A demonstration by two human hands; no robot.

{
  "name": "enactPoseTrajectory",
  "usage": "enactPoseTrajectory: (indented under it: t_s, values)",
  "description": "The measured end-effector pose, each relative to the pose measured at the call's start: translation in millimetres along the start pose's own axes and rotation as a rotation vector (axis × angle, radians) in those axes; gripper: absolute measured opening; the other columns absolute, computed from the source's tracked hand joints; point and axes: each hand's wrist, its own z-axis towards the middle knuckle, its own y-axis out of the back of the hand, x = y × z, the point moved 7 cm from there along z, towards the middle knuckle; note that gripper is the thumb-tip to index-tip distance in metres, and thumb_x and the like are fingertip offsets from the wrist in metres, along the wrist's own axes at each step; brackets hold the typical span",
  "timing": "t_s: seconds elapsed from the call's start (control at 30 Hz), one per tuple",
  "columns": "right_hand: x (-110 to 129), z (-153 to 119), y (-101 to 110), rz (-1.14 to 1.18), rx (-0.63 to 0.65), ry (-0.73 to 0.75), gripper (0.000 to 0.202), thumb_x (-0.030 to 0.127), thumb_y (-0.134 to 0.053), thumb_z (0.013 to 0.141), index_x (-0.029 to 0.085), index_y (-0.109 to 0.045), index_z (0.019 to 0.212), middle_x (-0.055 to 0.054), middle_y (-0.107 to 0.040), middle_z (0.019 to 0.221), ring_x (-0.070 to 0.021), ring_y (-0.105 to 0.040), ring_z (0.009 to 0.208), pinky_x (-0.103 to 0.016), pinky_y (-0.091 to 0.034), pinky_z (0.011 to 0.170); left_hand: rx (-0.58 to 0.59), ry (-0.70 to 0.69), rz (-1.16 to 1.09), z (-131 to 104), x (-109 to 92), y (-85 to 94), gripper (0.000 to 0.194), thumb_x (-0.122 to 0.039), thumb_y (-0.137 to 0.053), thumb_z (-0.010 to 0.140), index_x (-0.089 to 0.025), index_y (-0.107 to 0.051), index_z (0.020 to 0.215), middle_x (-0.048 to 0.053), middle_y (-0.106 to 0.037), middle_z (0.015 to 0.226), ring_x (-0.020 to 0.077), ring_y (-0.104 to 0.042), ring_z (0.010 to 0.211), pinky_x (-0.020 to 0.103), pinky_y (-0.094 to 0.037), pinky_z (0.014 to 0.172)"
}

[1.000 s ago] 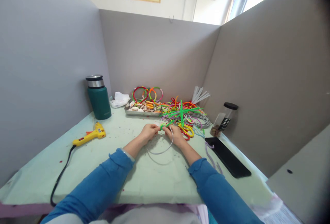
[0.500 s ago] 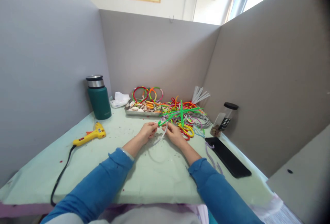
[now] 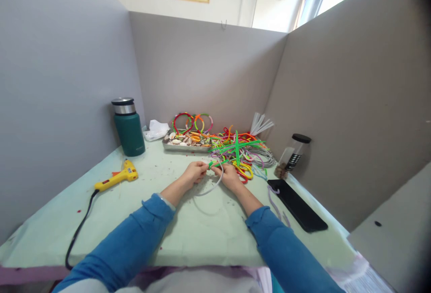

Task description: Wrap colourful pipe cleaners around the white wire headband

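Where fingertips meet, the green strip [image 3: 220, 163] blurs.

On the bench [image 3: 202, 239], the glue gun [image 3: 117, 179] lies left, before the flask [image 3: 129, 129]. The tray [image 3: 187, 147] sits at the back, shells [image 3: 178, 140] in it, between the flask and the jar [image 3: 292, 156]. The phone [image 3: 298, 205] lies right, before the jar.

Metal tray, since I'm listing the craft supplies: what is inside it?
The metal tray holds heaped pale, shell-like pieces and some orange pieces. The heap covers its bottom, so anything buried is hidden.
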Motion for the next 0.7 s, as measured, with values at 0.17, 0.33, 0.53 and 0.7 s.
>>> enactPoseTrajectory:
  t_s: [0.17,0.33,0.53,0.7]
  values:
    - [1.1,-0.5,-3.3,0.043,0.055,0.026,0.025,0.034,-0.052,0.081,0.016,-0.069,0.078,-0.002,-0.059,0.059,-0.0158,-0.056,0.060,-0.025,-0.042,0.057,-0.012,0.019,-0.005,0.7,1.4,0.9,0.019,-0.029,-0.055,0.078,-0.016,-0.044,0.071,-0.006,-0.039,0.050,0.0010,-0.021,0.033,0.019,-0.007,0.036]
    - [5.2,-1.8,-3.6,0.019,0.077,0.066,0.024,0.032,-0.051,0.082,0.017,-0.069,0.088,-0.002,-0.063,0.066,-0.0160,-0.057,0.065,-0.024,-0.042,0.058,-0.006,0.008,0.003,2.3,2.6,2.0,0.022,-0.032,-0.058,0.076,-0.016,-0.044,0.072,-0.007,-0.041,0.050,0.0005,-0.022,0.032,0.019,-0.007,0.036]
    - [3.0,-1.6,-4.9,-0.014,0.068,0.109,0.020,0.029,-0.053,0.081,0.020,-0.069,0.090,-0.003,-0.068,0.080,-0.0168,-0.061,0.072,-0.025,-0.044,0.064,-0.011,0.007,-0.002,2.9,3.0,2.2,0.020,-0.032,-0.057,0.077,-0.016,-0.044,0.072,-0.006,-0.042,0.051,0.0005,-0.022,0.032,0.018,-0.007,0.036]
    - [5.2,-2.6,-5.2,-0.051,0.057,0.148,0.019,0.028,-0.054,0.081,0.021,-0.068,0.092,-0.004,-0.069,0.085,-0.0177,-0.062,0.076,-0.027,-0.045,0.069,-0.004,0.003,-0.004,4.2,4.3,2.3,0.023,-0.035,-0.058,0.076,-0.016,-0.044,0.073,-0.006,-0.042,0.052,0.0004,-0.022,0.032,0.018,-0.008,0.036]
